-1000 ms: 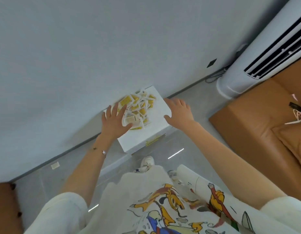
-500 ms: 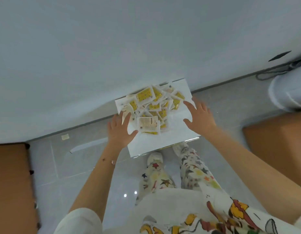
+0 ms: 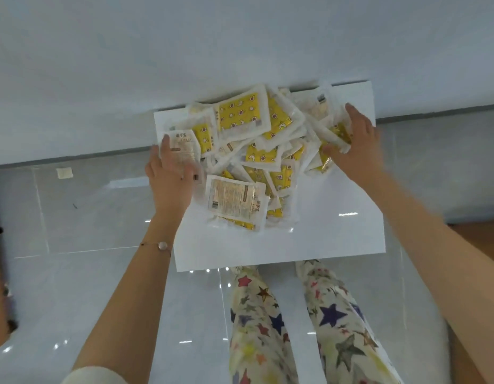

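Note:
A pile of several white and yellow sealed packets (image 3: 251, 159) lies on a small white table (image 3: 323, 234) set against the wall. My left hand (image 3: 169, 176) lies flat against the pile's left edge, its fingers straight on a pale packet (image 3: 184, 151). My right hand (image 3: 356, 145) is at the pile's right side, fingers extended over the packets there, thumb against a yellow one. One pale packet (image 3: 236, 200) lies label-up at the front of the pile.
The white wall (image 3: 240, 51) rises right behind the table. Glossy grey floor tiles (image 3: 88, 217) spread to the left and below. My legs in star-print trousers (image 3: 295, 322) stand at the table's front edge. A brown surface (image 3: 486, 239) shows at far right.
The view has swung down and closer to the table. Both hands have closed in on the pile from either side, and the packets sit more bunched together.

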`<action>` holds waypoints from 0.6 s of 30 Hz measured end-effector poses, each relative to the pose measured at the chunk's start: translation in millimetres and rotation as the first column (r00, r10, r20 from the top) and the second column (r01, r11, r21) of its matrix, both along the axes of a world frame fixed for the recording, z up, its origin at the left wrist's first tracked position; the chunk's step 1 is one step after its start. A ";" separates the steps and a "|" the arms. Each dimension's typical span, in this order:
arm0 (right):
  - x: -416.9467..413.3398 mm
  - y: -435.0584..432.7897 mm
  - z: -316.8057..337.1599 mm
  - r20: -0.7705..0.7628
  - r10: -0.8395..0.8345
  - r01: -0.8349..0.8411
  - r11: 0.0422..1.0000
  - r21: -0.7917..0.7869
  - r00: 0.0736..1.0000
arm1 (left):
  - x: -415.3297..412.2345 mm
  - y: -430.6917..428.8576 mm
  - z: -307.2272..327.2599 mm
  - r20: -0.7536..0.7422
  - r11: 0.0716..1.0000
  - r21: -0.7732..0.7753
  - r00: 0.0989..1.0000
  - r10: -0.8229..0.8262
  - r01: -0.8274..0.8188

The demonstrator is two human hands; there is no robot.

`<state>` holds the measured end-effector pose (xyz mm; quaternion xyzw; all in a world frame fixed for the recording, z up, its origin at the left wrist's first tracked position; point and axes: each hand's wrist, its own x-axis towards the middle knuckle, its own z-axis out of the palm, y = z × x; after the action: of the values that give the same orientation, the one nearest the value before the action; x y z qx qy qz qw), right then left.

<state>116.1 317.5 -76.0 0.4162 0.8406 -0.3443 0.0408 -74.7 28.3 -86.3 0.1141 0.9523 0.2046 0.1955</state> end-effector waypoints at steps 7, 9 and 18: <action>-0.9 -13.3 4.9 -0.074 -0.246 0.230 0.957 -0.175 0.967 | -21.9 5.2 -0.4 0.000 0.998 0.021 0.998 0.067 -0.067; -0.8 -18.4 10.5 -0.061 -0.340 0.320 0.923 -0.216 0.938 | -19.3 3.4 1.6 0.015 0.999 0.027 0.999 0.029 -0.029; 16.1 -36.7 17.7 -0.018 -0.490 0.460 0.828 -0.320 0.871 | -21.0 15.9 7.0 0.340 0.867 0.236 0.873 0.350 -0.439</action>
<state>132.2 280.8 -58.3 0.5830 0.6479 -0.4896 -0.0238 -95.8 44.3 -79.3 -0.0871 0.8733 0.3997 0.2645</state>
